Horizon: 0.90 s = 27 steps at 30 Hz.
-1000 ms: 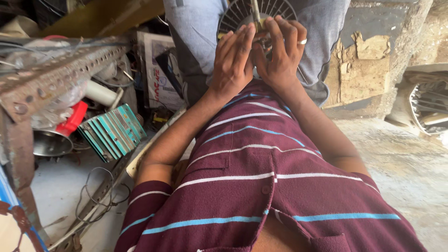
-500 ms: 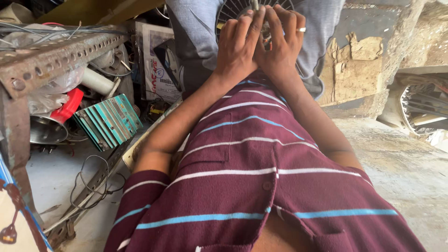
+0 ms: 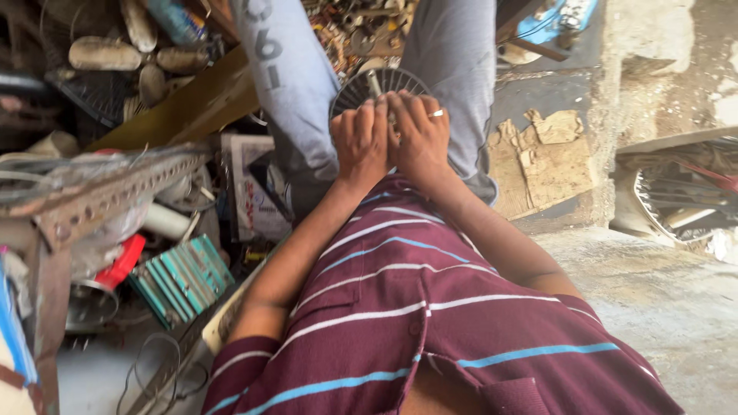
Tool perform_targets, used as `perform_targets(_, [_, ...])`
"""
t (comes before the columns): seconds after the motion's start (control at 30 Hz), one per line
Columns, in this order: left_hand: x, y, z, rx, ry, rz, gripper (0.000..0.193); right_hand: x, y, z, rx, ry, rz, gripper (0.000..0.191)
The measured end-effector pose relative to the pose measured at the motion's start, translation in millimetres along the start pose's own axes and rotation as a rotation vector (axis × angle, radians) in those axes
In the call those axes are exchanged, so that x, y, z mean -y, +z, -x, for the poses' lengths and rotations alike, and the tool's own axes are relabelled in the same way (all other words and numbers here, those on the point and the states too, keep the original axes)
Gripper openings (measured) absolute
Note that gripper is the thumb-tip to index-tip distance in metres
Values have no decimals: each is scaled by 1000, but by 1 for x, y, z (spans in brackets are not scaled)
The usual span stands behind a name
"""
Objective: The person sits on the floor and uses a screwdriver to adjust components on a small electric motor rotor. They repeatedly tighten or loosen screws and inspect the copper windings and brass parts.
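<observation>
Both hands [image 3: 392, 138] fingers curled tight on round finned part [image 3: 365, 86].

Head camera looks steeply down, close over the person's chest.

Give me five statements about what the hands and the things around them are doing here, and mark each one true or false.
1. Both hands, the left hand and the right hand, are pressed together on a round dark finned part. True.
2. The right hand wears a ring. True.
3. The finned part lies on the concrete floor. False: it sits between the knees of the grey trousers.
4. The stack of teal slotted pieces is in the left hand. False: it lies apart, among the clutter at the left.
5. The person wears a plain white shirt. False: the shirt is maroon with white and blue stripes.
</observation>
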State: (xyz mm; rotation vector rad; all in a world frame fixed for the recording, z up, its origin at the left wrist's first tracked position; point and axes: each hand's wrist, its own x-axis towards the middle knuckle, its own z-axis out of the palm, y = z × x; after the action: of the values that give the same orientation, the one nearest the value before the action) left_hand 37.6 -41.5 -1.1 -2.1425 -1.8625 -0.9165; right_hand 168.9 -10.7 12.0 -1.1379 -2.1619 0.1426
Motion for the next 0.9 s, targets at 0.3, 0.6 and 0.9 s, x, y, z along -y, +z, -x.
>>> perform_targets(0.3, [-4, 2, 10, -12, -14, 42, 46, -1, -4, 8, 26, 73, -57, 49])
perform_targets(0.6, [-10, 5, 17, 35, -43, 11, 47, 4, -14, 17, 44, 89, -108, 60])
perform_targets(0.9, [-11, 3, 21, 39, -73, 87, 53, 6, -21, 10, 119, 141, -86, 61])
